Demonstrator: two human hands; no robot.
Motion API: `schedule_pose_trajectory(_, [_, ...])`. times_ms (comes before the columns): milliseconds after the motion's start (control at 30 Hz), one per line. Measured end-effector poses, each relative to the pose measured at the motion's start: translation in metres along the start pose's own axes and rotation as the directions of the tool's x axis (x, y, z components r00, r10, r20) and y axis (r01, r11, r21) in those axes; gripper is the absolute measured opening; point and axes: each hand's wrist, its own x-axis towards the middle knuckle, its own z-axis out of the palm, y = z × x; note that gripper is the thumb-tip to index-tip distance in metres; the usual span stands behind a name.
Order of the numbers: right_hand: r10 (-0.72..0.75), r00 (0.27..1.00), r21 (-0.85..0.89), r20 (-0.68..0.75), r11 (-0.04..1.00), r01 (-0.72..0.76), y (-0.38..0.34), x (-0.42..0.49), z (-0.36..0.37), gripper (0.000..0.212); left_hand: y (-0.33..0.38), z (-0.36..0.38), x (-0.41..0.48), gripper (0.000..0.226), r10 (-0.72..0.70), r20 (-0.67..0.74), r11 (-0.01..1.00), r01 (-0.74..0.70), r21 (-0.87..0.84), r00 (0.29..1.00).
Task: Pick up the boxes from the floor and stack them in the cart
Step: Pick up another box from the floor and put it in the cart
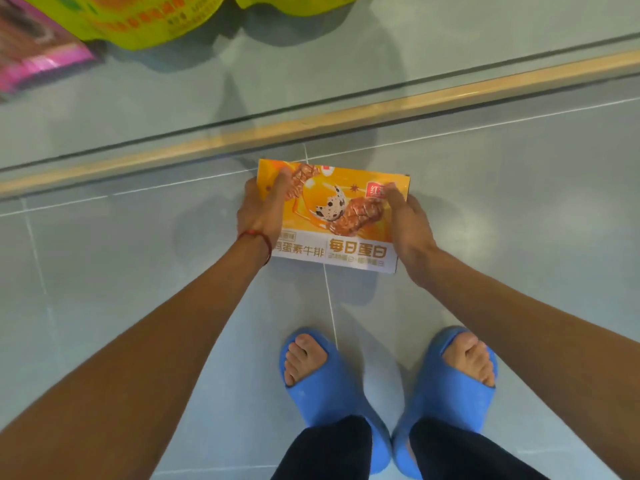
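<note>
Head view, looking straight down. An orange box, printed with a speckled egg, brown meat strips and a white band of lettering along its near edge, lies flat-faced between the two hands, above the grey tiled floor and directly ahead of the person's feet. The left-hand grip clasps the box's left edge: the thumb lies across the top face, while the other fingers pass round the side, out of sight. The right-hand grip clasps the right edge likewise, thumb on the top face near a small red label, fingers running down the side. A shadow falls on the tiles just beyond the box's near edge; whether the underside touches the floor cannot be told. A red thread circles the left wrist. Blue slides and dark trouser legs occupy the lower frame. A beige rail crosses diagonally just beyond the box. Past it, on a grey surface, lie yellow-green packs and a pink package, both blurred.
</note>
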Motion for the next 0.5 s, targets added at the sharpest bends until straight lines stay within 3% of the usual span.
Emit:
schedule_pose_trajectory(67, [0.001, 1.0, 0.038, -0.006, 0.999, 0.0, 0.002, 0.007, 0.005, 0.052, -0.005, 0.001, 0.002, 0.06, 0.002, 0.012, 1.0, -0.002, 0.014, 1.0])
schedule_pose_trajectory(167, [-0.028, 1.0, 0.019, -0.002, 0.999, 0.028, 0.001, -0.006, 0.003, 0.065, -0.013, -0.007, -0.014, 0.064, 0.009, 0.033, 1.0, -0.008, -0.017, 0.999])
schedule_pose_trajectory(367, [-0.074, 0.997, -0.033, -0.017, 0.997, 0.073, -0.013, -0.083, -0.026, 0.049, -0.009, -0.028, -0.085, 0.056, -0.085, -0.002, 0.994, 0.084, -0.073, 0.996])
schedule_pose_trajectory(500, [-0.033, 0.997, 0.043, -0.067, 0.998, 0.036, -0.035, -0.159, -0.057, 0.055, 0.021, -0.058, -0.154, 0.056, -0.118, -0.005, 0.983, 0.116, -0.145, 0.993])
